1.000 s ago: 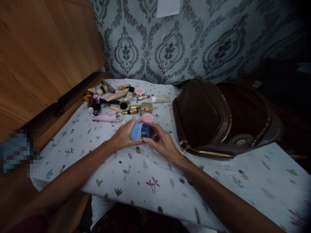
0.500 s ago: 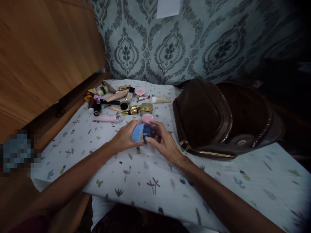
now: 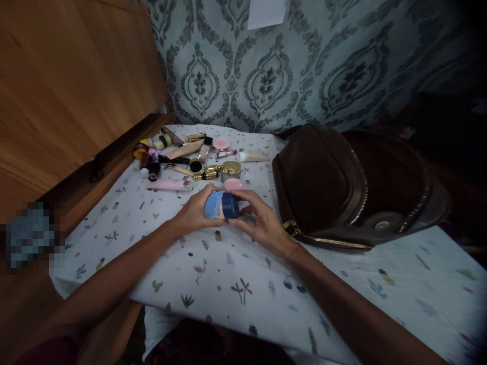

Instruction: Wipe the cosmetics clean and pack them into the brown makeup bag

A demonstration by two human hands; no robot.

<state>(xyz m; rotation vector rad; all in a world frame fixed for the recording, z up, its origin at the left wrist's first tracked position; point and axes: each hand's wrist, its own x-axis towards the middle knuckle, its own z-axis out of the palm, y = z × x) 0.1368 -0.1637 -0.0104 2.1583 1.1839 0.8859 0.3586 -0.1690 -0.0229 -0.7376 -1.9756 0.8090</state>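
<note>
Between my hands, above the patterned tablecloth, is a small blue jar with a dark blue lid. My left hand is wrapped round the light blue body. The fingers and thumb of my right hand are closed on the dark lid from the right side. The jar lies on its side, lid toward my right hand. Just beyond it sits a pink round compact, partly behind my right fingers. A pink tube lies beyond my left hand.
Several cosmetics are spread at the back left, among them a gold-lidded jar, a foundation bottle and a cream tube. A brown leather bag stands on the right. A wooden cabinet borders the left.
My right fingers have shifted round the lid, so more of its dark blue side shows. The jar stays between both hands. The view has moved slightly.
</note>
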